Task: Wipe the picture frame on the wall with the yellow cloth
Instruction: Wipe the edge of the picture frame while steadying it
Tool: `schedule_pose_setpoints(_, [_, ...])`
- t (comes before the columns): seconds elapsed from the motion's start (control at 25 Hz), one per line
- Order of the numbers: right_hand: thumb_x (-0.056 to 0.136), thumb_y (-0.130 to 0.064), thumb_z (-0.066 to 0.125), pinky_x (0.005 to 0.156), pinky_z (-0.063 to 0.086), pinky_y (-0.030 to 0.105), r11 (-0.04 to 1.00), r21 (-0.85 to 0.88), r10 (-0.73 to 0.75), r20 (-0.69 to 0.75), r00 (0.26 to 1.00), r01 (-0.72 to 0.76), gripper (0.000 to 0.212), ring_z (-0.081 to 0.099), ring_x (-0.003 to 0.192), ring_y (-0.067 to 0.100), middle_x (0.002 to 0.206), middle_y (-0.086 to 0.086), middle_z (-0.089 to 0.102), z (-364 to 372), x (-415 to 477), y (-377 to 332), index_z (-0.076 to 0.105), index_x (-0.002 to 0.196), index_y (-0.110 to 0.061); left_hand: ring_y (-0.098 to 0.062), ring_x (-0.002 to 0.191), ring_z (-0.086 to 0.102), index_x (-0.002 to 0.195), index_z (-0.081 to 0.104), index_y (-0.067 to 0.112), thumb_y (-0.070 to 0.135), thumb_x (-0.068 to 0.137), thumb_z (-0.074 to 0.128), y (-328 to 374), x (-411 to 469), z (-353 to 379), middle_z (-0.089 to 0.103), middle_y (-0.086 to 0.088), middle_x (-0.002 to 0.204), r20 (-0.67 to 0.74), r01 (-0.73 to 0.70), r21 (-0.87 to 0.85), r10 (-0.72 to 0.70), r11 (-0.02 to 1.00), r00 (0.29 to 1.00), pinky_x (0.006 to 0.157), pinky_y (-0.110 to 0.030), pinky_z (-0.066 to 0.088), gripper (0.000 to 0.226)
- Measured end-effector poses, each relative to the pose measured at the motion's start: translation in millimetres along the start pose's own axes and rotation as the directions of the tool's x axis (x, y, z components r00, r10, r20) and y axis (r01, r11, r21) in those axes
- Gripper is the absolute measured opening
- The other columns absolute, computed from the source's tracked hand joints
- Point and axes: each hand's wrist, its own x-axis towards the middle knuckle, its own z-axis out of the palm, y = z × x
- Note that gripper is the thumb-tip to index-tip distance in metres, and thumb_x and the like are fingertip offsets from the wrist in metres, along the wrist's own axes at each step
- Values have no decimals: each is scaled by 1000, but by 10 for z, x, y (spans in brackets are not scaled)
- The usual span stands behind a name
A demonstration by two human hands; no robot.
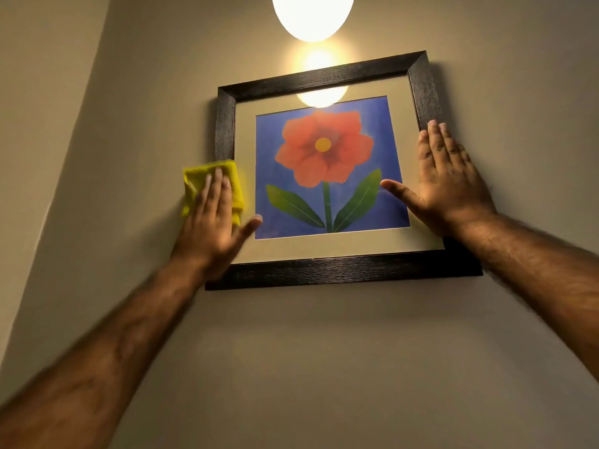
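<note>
A dark wooden picture frame (343,268) hangs on the beige wall, holding a red flower print on blue. My left hand (212,222) presses a folded yellow cloth (197,179) flat against the frame's left side, fingers pointing up, thumb spread toward the glass. The cloth covers the lower part of that left bar and overlaps the wall. My right hand (444,183) lies flat and open on the frame's right side, fingers up along the bar, thumb out over the glass.
A glowing oval lamp (312,14) hangs just above the frame, and its light reflects in the glass. A wall corner runs diagonally down the left. Bare wall lies below the frame.
</note>
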Motion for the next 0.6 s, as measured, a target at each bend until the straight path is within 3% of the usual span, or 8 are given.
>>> schedule_pose_setpoints(0.24, [85,-88,15,129,6,40,1000,-5,-1,-10,1000,1,114,1,161,25,173,13,0,18,0,5,5,162,-5,-18,158,-13,161,-10,15,95,70,-4,-103,897,-221,-17,-2,171,85,30,-2,-29,1000,996,128,-44,-1,121])
schedule_pose_setpoints(0.44, [86,-86,17,129,6,40,1000,4,-4,-14,1000,4,112,2,161,26,172,14,1,27,3,18,6,162,-4,-19,159,-12,161,-6,12,88,80,-2,-18,71,-2,-14,-5,171,22,-6,-63,7,998,1000,130,-40,-3,112])
schedule_pose_setpoints(0.6, [85,-88,16,129,9,43,1000,17,-6,-23,1000,7,114,5,160,28,172,16,4,32,11,16,8,161,-3,-10,158,-13,162,-2,18,85,85,7,-11,-908,116,-14,6,171,85,-32,-142,44,989,995,128,-33,-1,103])
